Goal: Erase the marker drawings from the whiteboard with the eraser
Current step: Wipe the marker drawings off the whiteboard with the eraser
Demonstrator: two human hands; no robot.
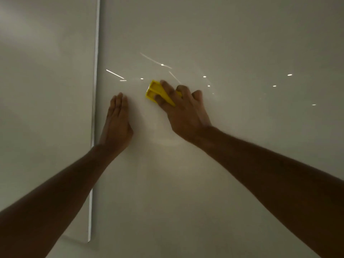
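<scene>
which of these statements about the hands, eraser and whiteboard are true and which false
1. The right hand holds a yellow eraser against the whiteboard. True.
2. The left hand grips a marker. False: it lies flat and open on the board, holding nothing.
3. The eraser is red. False: it is yellow.
4. The left hand lies near the board's left edge. True.
5. Bold marker drawings cover the board. False: only bright light reflections show; no drawings are visible.

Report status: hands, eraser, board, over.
Right hand pressing yellow eraser on whiteboard. Left hand flat on board, empty. No marker drawings visible, only light glints. Nothing in the way.
</scene>
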